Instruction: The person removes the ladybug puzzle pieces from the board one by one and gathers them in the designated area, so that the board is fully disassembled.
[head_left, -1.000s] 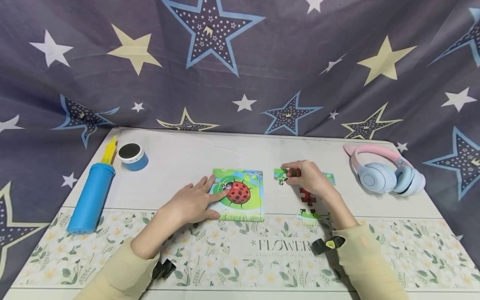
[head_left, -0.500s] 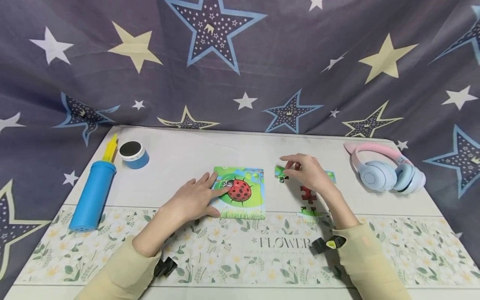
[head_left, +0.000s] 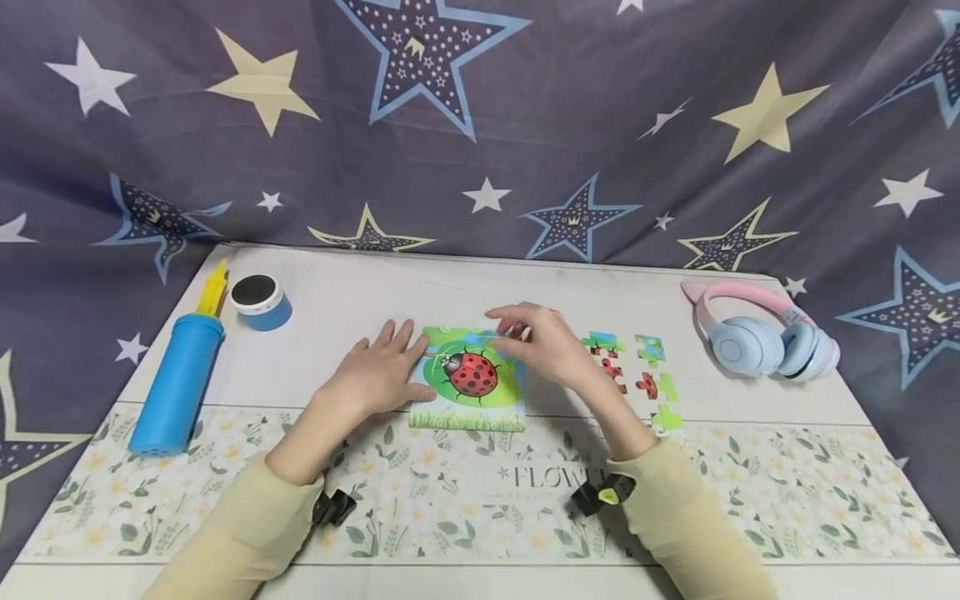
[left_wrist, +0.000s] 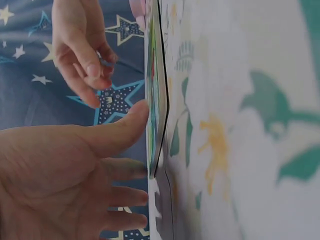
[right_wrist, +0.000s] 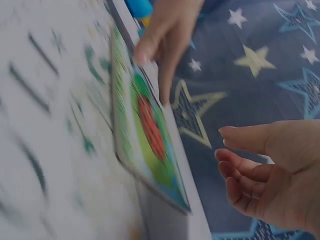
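Note:
A square ladybug picture board (head_left: 468, 404) lies on the table between my hands. My left hand (head_left: 378, 375) rests at its left edge, fingers spread and thumb on the lower left side; in the left wrist view the left thumb (left_wrist: 122, 132) reaches the board's rim. Over the board's upper right corner hovers my right hand (head_left: 543, 342), thumb and fingers bent together around a small bluish puzzle piece (left_wrist: 106, 63), mostly hidden by the fingers. Loose puzzle pieces (head_left: 648, 385) with red, green and blue parts lie right of the board, some partly behind the right forearm.
Pink and blue headphones (head_left: 750, 344) lie at the right. On the left are a blue hand pump (head_left: 177, 383) with a yellow nozzle and a round blue-and-white speaker (head_left: 261, 302). A starry cloth (head_left: 465, 167) hangs behind the table.
My right hand has moved left from the loose pieces to above the board, uncovering several pieces. My left hand has shifted slightly left, its thumb off the ladybug.

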